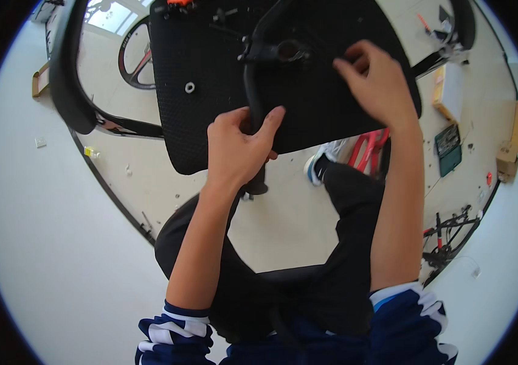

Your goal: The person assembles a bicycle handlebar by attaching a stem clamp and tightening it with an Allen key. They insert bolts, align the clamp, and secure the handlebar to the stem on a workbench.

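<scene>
A black bicycle handlebar (251, 88) lies across the black seat of a chair (320, 115), its near end hanging past the front edge. My left hand (234, 146) is wrapped round the bar near that edge, thumb pointing up and away. Clamped at the bar's middle is a black stem (271, 52) with a round opening at its right end. My right hand (377, 85) hovers over the right part of the seat, thumb and fingers apart, with nothing visible in it. Left of the bar rests a small pale ring (189, 87).
Armrests flank the seat, the left one (67, 73) closest. Small dark parts (225, 21) lie at the seat's far left. Across the floor are a wheel (137, 58), a green tool case (448, 152), a red frame (368, 152) by my foot, and a dark bike frame (450, 237).
</scene>
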The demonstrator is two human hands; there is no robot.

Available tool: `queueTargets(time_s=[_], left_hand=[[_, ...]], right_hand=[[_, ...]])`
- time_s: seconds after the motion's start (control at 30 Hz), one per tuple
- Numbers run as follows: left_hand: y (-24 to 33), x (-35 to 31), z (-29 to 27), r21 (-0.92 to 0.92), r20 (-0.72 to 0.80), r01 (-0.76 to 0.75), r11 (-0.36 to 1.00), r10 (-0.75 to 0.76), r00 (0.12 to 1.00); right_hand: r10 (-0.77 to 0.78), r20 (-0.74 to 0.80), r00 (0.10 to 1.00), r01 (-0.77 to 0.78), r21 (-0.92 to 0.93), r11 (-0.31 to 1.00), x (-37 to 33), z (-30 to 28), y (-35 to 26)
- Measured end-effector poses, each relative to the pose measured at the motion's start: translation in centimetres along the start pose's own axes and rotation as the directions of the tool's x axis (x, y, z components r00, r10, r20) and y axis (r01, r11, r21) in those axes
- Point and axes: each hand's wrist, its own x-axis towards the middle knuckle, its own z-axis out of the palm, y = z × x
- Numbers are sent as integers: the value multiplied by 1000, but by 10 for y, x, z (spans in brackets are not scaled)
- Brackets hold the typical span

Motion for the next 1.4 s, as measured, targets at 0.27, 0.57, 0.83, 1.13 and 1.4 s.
queueTargets(time_s=[0.27,0.57,0.83,1.13,1.4], left_hand=[[23,29,-54,328,-27,25,944,-18,999],[29,60,-9,358,-169,-223,907,297,940],[32,61,2,-7,-106,-211,977,210,972],[51,40,-13,142,-215,-392,909,415,884],[45,57,-4,43,-208,-330,943,332,920]], right_hand=[[197,239,951,-183,-83,980,35,11,-33],[105,240,965,-118,38,992,46,13,-23],[298,499,814,-388,86,917,40,-9,-32],[155,267,951,-179,66,982,35,16,-27],[109,443,890,-376,577,725,37,-1,-37]])
